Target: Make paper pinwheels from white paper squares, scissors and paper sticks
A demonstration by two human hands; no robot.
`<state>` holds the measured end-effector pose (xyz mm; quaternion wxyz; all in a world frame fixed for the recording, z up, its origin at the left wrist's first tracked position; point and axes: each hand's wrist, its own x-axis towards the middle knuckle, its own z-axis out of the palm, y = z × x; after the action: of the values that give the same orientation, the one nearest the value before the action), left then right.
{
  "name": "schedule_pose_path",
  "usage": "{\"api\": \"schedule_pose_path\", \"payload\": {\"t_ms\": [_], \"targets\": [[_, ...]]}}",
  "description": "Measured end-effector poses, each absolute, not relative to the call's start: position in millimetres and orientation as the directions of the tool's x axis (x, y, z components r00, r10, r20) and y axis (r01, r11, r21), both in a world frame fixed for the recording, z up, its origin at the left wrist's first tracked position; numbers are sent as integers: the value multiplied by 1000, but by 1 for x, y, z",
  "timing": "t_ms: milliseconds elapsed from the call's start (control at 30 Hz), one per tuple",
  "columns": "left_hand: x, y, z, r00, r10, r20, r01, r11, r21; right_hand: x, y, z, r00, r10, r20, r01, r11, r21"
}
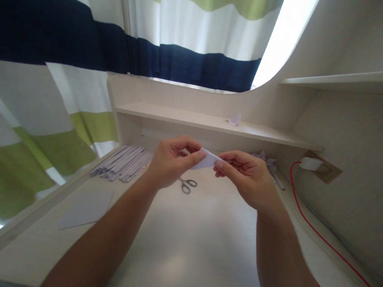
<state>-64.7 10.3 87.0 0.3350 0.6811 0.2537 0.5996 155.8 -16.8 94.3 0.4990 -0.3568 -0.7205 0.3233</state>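
Note:
A small piece of folded white paper (206, 159) is held up above the desk between both hands. My left hand (177, 160) pinches its left end between thumb and fingers. At the right end, my right hand (242, 172) grips the paper with thumb and forefinger, its other fingers curled. Behind and below the hands lies a pair of scissors (187, 185) on the desk; its handles show, while its blades are hidden by my left hand.
Rolled or folded paper strips (123, 162) lie in a row at the back left. A flat paper sheet (87, 208) is at the left. Folded paper pieces (269, 163) sit back right. A paper shape (235, 119) stands on the shelf (180, 116). A red cable (317, 231) runs along the right.

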Motion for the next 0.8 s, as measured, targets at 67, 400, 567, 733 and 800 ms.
{"api": "schedule_pose_path", "payload": {"t_ms": [67,400,567,733,800], "targets": [[-65,12,86,135,746,652,-75,-648,758,156,-17,95,-224,839,495,193,536,-822],[-63,13,87,65,765,641,-163,-626,763,155,-17,96,-214,834,509,155,544,-825],[-63,14,86,78,759,646,-193,-625,757,154,-16,94,-210,828,520,142,552,-822],[-65,14,84,142,741,657,-173,-635,753,155,-18,94,-203,813,546,141,576,-805],[-65,13,84,165,736,656,-141,-641,754,155,-18,94,-199,807,556,164,587,-793]]}}
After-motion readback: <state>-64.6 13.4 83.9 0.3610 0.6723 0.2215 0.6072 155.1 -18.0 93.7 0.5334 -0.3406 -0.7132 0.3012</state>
